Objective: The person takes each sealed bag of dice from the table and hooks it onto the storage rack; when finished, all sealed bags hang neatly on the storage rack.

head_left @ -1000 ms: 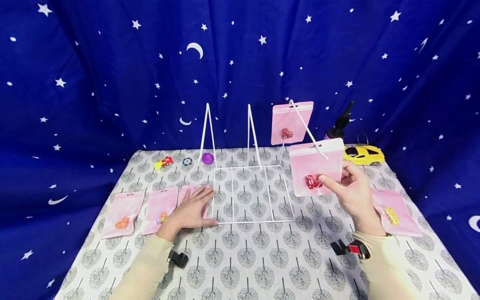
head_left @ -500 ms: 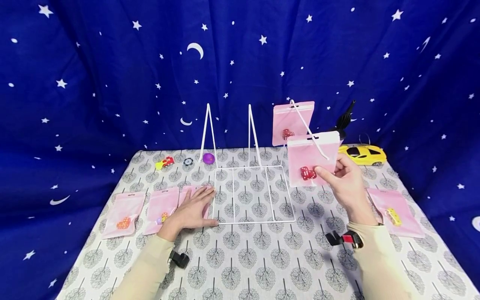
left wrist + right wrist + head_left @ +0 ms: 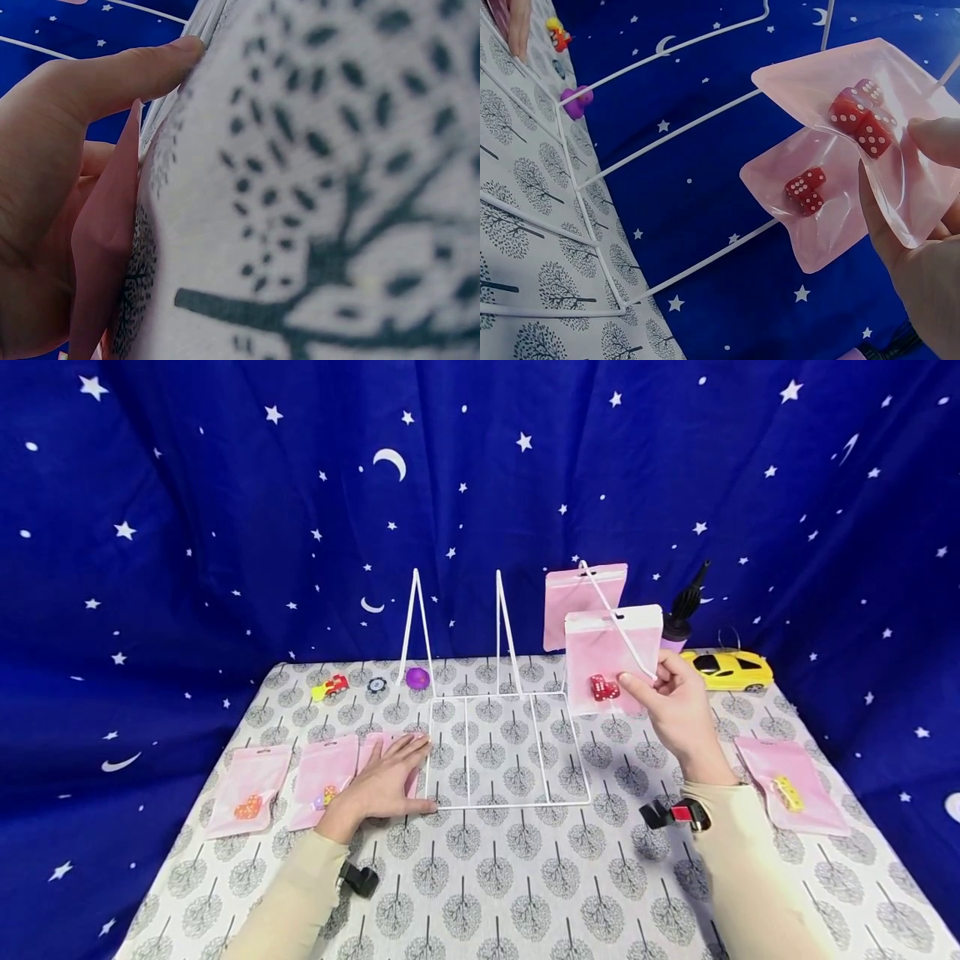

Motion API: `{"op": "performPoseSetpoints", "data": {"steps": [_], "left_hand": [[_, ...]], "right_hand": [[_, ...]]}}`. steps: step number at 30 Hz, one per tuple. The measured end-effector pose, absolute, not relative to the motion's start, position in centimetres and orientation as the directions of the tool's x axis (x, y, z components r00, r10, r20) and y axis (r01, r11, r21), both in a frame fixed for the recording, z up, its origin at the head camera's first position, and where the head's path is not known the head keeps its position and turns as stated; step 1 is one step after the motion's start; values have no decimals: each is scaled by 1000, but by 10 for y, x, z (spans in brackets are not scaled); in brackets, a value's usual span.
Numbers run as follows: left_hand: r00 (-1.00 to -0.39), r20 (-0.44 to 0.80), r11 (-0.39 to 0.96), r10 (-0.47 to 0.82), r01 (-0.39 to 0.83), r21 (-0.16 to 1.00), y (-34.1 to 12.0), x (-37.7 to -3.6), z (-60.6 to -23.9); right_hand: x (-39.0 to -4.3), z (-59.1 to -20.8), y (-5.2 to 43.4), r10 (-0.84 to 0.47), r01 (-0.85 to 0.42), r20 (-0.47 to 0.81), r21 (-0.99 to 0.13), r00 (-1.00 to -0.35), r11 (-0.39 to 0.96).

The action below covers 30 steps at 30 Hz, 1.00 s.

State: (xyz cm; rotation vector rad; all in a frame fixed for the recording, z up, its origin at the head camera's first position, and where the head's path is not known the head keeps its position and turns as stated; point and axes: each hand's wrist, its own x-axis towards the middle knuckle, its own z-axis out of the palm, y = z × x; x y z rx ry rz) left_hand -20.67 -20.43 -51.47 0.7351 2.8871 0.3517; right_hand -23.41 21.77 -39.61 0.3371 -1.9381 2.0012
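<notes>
My right hand (image 3: pixel 675 706) pinches the right edge of a pink zip bag (image 3: pixel 600 647) with red dice (image 3: pixel 604 687) inside. The right prong of the white wire rack (image 3: pixel 498 806) passes through the bag's hang hole. Farther back on that prong hangs another pink zip bag (image 3: pixel 780 180), also with red dice (image 3: pixel 805 189). My left hand (image 3: pixel 382 781) lies with fingers spread over a third pink bag (image 3: pixel 105 240), its fingertips and thumb at the left side of the rack's base. That hand hides much of the bag beneath.
Two pink bags (image 3: pixel 247 785) with dice lie left of my left hand, another pink bag (image 3: pixel 791 785) at far right. Along the back are a toy car (image 3: pixel 727 671), a black-topped pump (image 3: pixel 684 610), a purple toy (image 3: pixel 417 677) and a red-yellow toy (image 3: pixel 330 687).
My right hand has moved the held bag back and to the left along the prong, up toward the hanging bag. It now overlaps that bag's dice in the head view. My left hand stays put.
</notes>
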Motion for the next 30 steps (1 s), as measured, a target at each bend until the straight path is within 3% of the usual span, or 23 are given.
{"op": "performPoseSetpoints", "data": {"steps": [10,20,30], "left_hand": [[-869,-96,858,485,452,246,-205,-207,-516],[-873,-89,857,480,445,259,-204,-205,-515],[-868,-76,851,490,457,258,-205,-206,-515]], "right_hand": [[-246,-395,215,62,-357,356,-934,-932,-6],[-257,-396,213,64,-383,395,-912,-917,145],[-270,-398,212,72,-372,380,-922,-922,107]]}}
